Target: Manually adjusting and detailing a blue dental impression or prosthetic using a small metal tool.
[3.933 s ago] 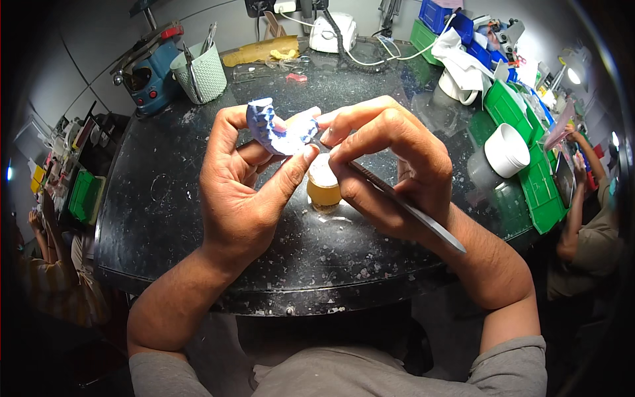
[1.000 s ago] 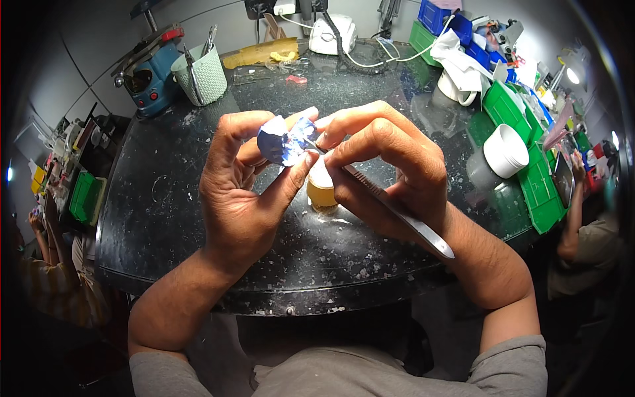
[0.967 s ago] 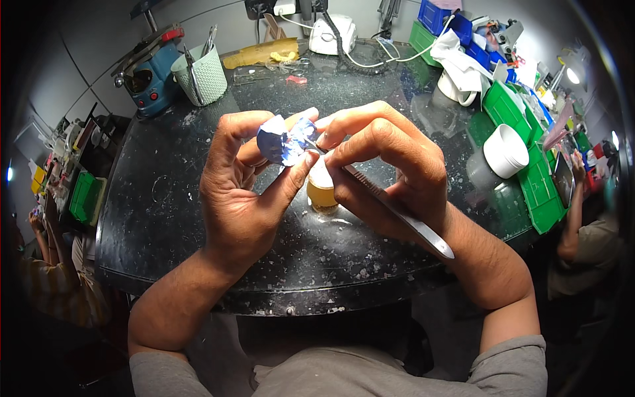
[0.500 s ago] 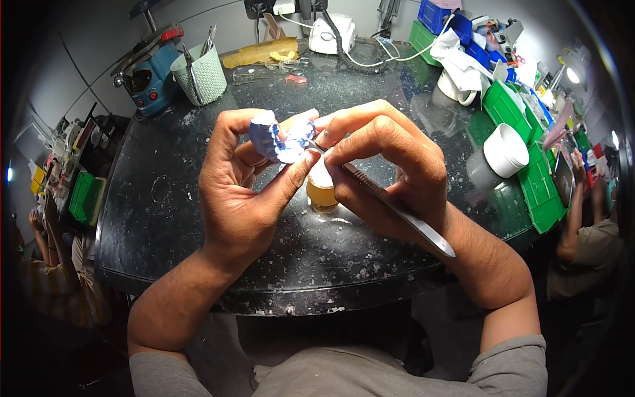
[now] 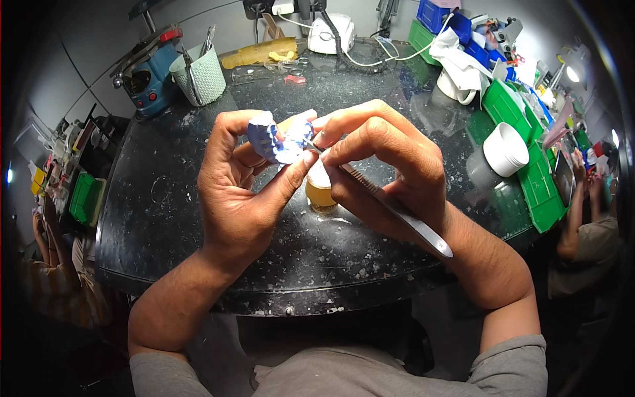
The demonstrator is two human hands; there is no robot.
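**Metal tool (image 5: 403, 213) points leftward at the blue-and-white model (image 5: 266, 139)**

The right hand (image 5: 400, 155) grips the tool pen-fashion, its long axis slanting from the fingertips back over the wrist. Just left of those fingertips, the left hand (image 5: 237, 182), nearer to it, pinches the curved model. Whether the tip touches it, I cannot tell. Below, between the hands, stands an amber jar (image 5: 319, 194).

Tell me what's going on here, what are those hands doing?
Someone at a black table is holding a curved blue-and-white piece with bumps like teeth in their left hand. Their right hand grips a thin metal tool, with its tip right at the piece's right side; it's too small to tell if they touch. Below, a little yellowish jar stands on the table.
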